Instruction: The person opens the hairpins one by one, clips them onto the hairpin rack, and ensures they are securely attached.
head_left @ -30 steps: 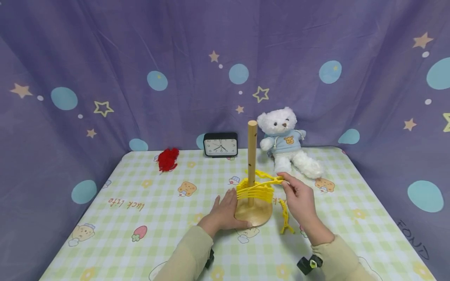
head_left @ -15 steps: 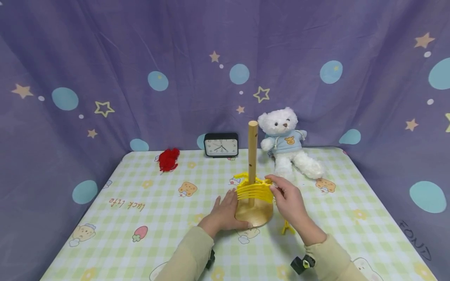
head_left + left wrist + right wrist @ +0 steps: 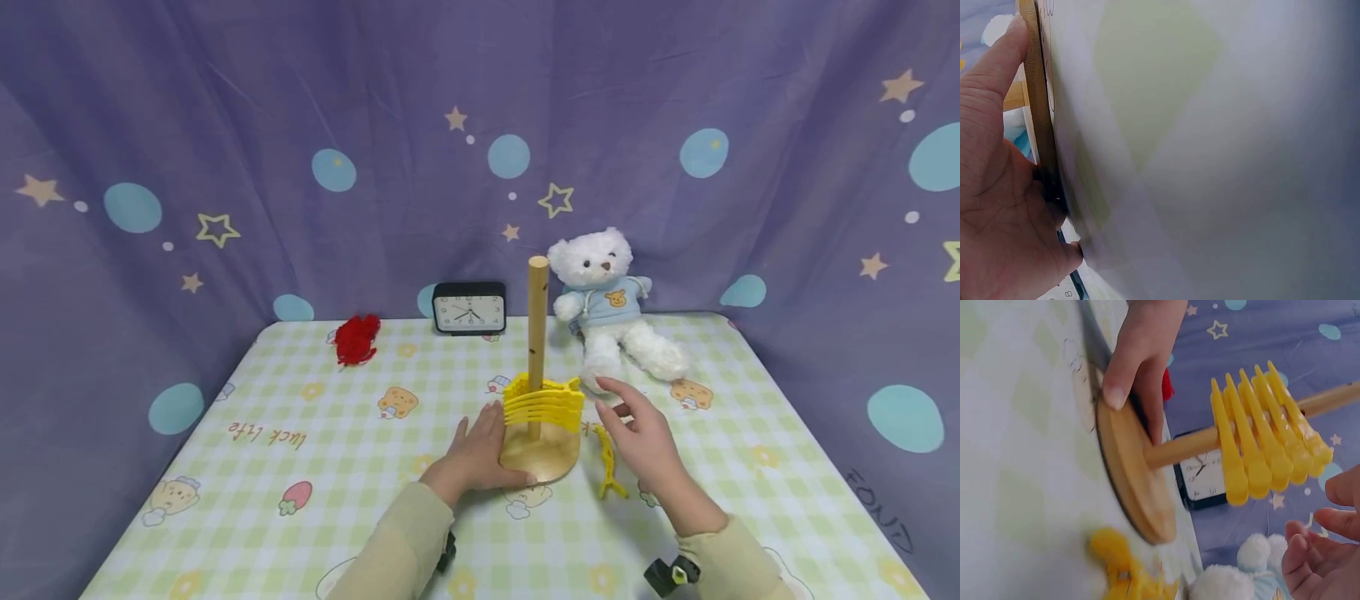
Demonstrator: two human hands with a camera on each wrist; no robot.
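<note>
A wooden stand has an upright post point(image 3: 537, 325) on a round base point(image 3: 551, 462). My left hand point(image 3: 474, 457) holds the base at its left and front, thumb point(image 3: 997, 62) against the rim in the left wrist view. Several curved yellow plastic pieces point(image 3: 1260, 459) are stacked around the post, evenly spaced in the right wrist view. My right hand point(image 3: 643, 433) is just right of that stack, holding nothing, its fingers loosely bent and apart from the pieces. A loose yellow piece with a forked end point(image 3: 609, 471) lies on the cloth below it, blurred in the right wrist view.
A white teddy bear point(image 3: 611, 304) in a blue hoodie sits behind the stand to the right. A black desk clock point(image 3: 470, 310) stands at the back, with a red tangled bundle point(image 3: 357, 340) to its left. A purple curtain point(image 3: 405, 208) hangs behind the checked tablecloth point(image 3: 360, 483).
The right hand brought a yellow piece in to the post and let it go on the stack. It has since drawn back to the right. The left hand stays on the base.
</note>
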